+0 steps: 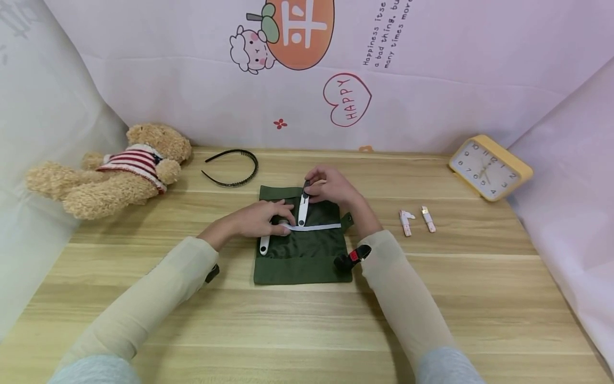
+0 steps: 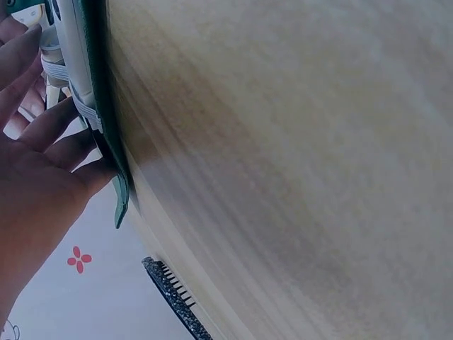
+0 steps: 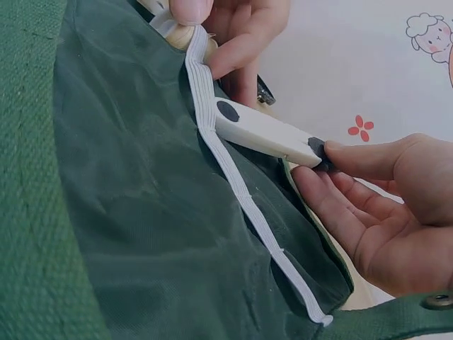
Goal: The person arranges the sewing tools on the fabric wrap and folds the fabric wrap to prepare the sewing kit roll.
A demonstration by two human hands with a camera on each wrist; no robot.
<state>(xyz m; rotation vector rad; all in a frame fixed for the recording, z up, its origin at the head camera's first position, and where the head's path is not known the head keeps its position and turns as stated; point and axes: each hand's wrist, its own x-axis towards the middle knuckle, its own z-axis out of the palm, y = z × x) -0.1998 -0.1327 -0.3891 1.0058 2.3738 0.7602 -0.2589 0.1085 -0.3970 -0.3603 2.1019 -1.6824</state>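
Observation:
A dark green fabric organiser (image 1: 302,271) lies unfolded on the table, crossed by a white elastic band (image 1: 321,228). My right hand (image 1: 331,185) pinches the black end of a slim white tool (image 3: 265,133), whose other end meets the elastic; its exact kind is unclear. My left hand (image 1: 261,218) pinches the elastic between thumb and finger, beside a small round, wood-coloured item (image 3: 210,46) that the fingers partly hide. Another white piece with a black dot (image 1: 264,245) is tucked at the organiser's left edge, also visible in the left wrist view.
A black toothed headband (image 1: 254,165) lies behind the organiser. At the left a teddy bear (image 1: 120,170) in a striped top lies on its side. Two small patterned items (image 1: 428,219), perhaps nail clippers, lie to the right. A yellow alarm clock (image 1: 491,168) stands at the back right.

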